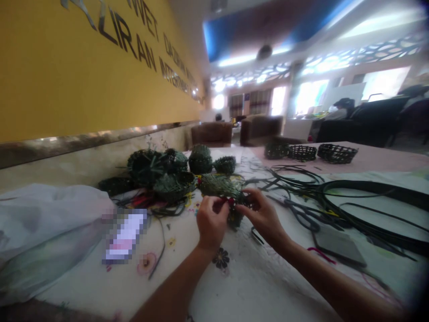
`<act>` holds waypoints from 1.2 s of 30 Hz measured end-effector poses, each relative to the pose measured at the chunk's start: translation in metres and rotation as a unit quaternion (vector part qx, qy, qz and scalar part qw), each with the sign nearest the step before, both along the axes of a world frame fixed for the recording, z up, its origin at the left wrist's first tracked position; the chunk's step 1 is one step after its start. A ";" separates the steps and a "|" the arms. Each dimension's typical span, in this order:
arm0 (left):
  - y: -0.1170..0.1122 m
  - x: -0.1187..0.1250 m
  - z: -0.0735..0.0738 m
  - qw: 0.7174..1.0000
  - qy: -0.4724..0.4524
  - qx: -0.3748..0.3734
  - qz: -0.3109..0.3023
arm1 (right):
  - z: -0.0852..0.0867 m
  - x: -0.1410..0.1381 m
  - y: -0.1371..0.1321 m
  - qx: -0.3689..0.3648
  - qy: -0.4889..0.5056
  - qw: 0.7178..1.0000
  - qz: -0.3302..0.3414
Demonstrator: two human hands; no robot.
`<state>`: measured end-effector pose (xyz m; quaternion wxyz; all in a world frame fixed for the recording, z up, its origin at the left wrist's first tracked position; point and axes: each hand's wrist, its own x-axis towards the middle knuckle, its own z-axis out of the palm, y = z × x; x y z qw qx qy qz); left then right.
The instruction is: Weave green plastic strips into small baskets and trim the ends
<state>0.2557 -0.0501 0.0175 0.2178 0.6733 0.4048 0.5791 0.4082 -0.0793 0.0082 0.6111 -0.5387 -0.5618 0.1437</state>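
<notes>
Over the middle of the table, my left hand (212,223) is closed in a pinch at the left side of a small dark green woven basket (235,219). Something red shows at its fingertips, perhaps a strip on the basket. From the other side my right hand (266,219) grips the same basket, thumb in front and fingers curled behind. The fingers hide much of the basket, and its details are blurred. Just behind them lies a larger green woven piece (219,183). A short dark strip (257,236) rests on the cloth below my right hand.
Several green woven baskets (200,158) cluster at back left; others (337,153) stand at back right. Scissors (301,217), coiled dark strips (375,188) and a flat grey slab (340,246) lie right. A white plastic bag (50,232) and a blurred-out phone-like object (125,235) are left.
</notes>
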 end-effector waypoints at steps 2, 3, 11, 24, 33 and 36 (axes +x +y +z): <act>-0.001 0.001 0.001 1.000 0.011 0.002 0.020 | -0.001 -0.002 -0.001 0.009 -0.018 1.000 -0.005; -0.001 0.001 0.001 1.000 0.015 0.004 0.026 | -0.001 -0.003 -0.001 0.012 -0.027 1.000 -0.009; -0.001 -0.003 0.003 0.999 0.031 0.024 0.017 | 0.000 -0.003 -0.002 0.022 -0.038 0.999 -0.024; 0.009 -0.001 -0.002 0.948 -0.166 -0.214 -0.166 | 0.009 0.011 0.000 0.004 0.010 0.999 0.038; -0.013 0.001 -0.001 0.995 -0.005 0.057 -0.087 | 0.032 0.010 -0.009 0.023 0.015 0.996 -0.091; -0.019 0.005 -0.002 0.990 0.069 0.073 -0.101 | 0.036 0.012 -0.009 0.017 0.013 0.993 -0.117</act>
